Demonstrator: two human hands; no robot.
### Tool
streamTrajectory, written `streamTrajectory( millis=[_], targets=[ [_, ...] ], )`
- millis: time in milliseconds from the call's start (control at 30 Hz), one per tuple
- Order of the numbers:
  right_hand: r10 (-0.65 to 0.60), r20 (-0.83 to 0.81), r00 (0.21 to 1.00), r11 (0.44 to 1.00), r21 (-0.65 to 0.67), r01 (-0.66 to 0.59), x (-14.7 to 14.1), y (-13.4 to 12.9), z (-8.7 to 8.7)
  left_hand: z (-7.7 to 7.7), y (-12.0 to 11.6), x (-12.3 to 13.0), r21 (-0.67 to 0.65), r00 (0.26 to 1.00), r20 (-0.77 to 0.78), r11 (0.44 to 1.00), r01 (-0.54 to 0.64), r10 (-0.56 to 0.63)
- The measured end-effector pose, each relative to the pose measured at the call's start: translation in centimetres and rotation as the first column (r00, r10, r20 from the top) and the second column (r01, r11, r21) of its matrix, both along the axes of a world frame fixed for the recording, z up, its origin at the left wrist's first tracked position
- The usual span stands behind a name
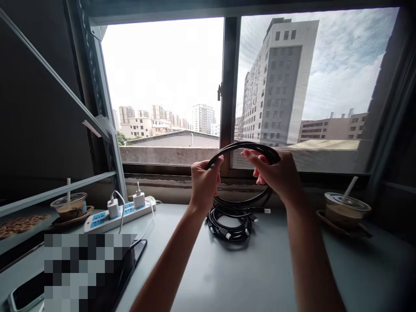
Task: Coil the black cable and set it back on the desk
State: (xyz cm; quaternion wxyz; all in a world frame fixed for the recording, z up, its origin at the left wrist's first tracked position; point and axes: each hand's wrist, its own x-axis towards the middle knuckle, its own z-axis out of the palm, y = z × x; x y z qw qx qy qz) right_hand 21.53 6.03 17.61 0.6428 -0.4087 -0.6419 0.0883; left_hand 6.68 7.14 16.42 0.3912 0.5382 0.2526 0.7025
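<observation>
A looped black cable (242,146) is held up above the table, in front of the window. My left hand (207,180) grips the loop on its left side, fingers closed. On the right side my right hand (271,171) is wrapped round the same loop between thumb and palm, its fingers curled. The lower part of the loop hangs down, and a plug end (267,211) sticks out to the right. Just below lies a pile of coiled black cables (229,227) with pale connectors, on the table. Whether the hanging loop touches that pile, I cannot tell.
A white power strip (121,215) with two chargers stands at left, near a lidded drink cup (69,207). Another drink cup (347,210) sits on a tray at right. A dark tablet-like device (138,255) and a phone (27,292) lie front left. Metal shelf bars (58,190) cross the left.
</observation>
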Motion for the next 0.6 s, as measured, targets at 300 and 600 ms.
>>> streamTrajectory(
  millis=[300, 600],
  targets=[
    [0.337, -0.189, 0.923, 0.922, -0.131, -0.363, 1.2, -3.6, 0.8, -2.9, 3.2, 2.5, -0.011, 0.932, -0.348, 0.994, -0.109, 0.099],
    [0.193, -0.229, 0.954, 0.981, 0.050, -0.186, -0.2, -4.5, 0.9, -4.2, 3.3, 2.6, -0.699, 0.334, -0.468, 0.574, 0.426, -0.818]
  ],
)
